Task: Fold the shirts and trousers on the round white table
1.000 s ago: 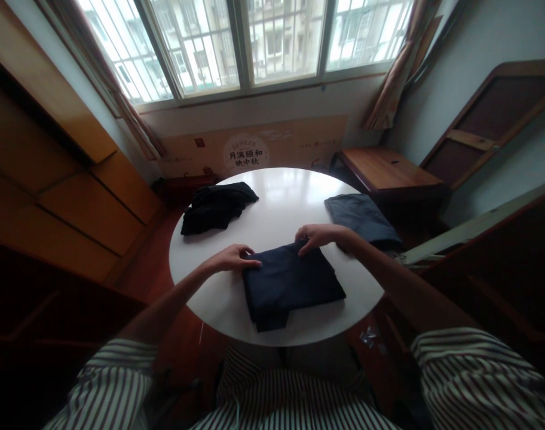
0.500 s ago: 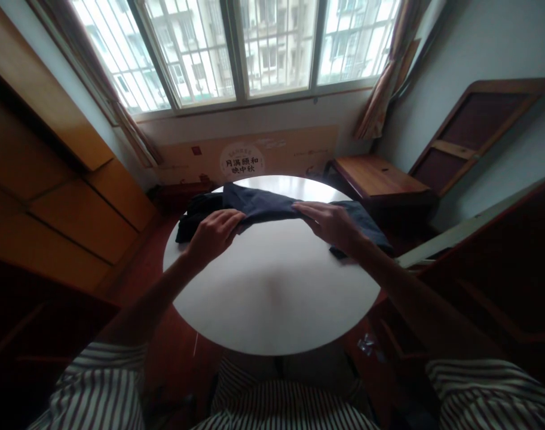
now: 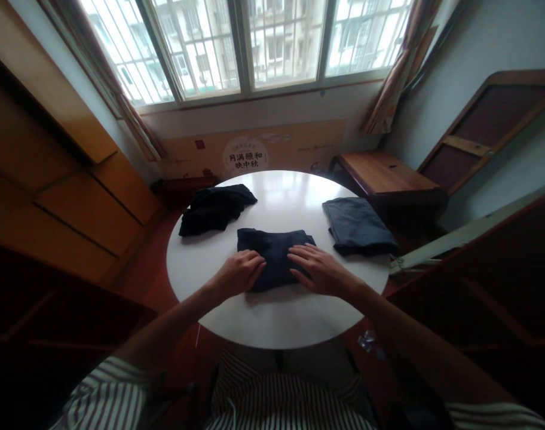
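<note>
A folded dark navy garment (image 3: 276,263) lies flat on the round white table (image 3: 272,325), in front of me. On its left edge rests my left hand (image 3: 241,272), fingers bent slightly and lying on the cloth. My right hand (image 3: 315,269) lies over the right part of the garment, its fingers spread and the thumb apart. Neither hand lifts the cloth. What kind of garment it is cannot be made out in the folds.
A crumpled black garment (image 3: 216,206) lies at the table's back left. Another folded dark grey-blue garment (image 3: 360,224) lies near the right edge. Beyond the table stand a low wooden table (image 3: 384,170) and a window (image 3: 281,45); wooden cabinets (image 3: 79,221) line the left.
The navy garment, held up between both hands at the back of the table, has come down toward me and now lies folded on the tabletop. Both hands have moved nearer with it.
</note>
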A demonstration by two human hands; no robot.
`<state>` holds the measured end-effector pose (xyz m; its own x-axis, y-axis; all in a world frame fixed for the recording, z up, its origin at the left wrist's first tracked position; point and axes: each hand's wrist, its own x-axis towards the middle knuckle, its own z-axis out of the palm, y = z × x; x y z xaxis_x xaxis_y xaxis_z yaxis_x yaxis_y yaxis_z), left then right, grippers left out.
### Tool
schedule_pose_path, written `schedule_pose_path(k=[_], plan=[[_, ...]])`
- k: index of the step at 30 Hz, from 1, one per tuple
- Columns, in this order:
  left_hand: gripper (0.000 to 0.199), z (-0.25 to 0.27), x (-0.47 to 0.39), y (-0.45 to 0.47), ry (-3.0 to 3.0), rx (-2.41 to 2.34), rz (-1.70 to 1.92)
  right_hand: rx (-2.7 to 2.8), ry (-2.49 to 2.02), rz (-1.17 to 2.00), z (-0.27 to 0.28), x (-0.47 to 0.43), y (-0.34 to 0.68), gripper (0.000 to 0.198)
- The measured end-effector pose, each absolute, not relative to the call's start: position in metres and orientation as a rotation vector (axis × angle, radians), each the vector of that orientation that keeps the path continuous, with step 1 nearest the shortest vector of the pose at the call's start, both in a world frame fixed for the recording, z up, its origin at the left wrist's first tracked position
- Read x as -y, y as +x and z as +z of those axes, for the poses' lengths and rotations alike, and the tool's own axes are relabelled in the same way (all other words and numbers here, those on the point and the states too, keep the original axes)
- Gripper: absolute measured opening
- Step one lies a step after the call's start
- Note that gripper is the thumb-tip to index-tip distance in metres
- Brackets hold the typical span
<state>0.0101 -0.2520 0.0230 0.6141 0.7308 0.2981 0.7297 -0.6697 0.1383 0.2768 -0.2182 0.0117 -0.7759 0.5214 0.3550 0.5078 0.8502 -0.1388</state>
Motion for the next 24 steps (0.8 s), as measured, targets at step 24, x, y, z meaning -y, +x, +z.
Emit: schedule_pose_path(k=[24], plan=[[0.054,-0.004,0.17,0.031,2.449,-1.843,0.029,2.666,-1.346,0.186,-0.016,0.154,0.198,0.057]])
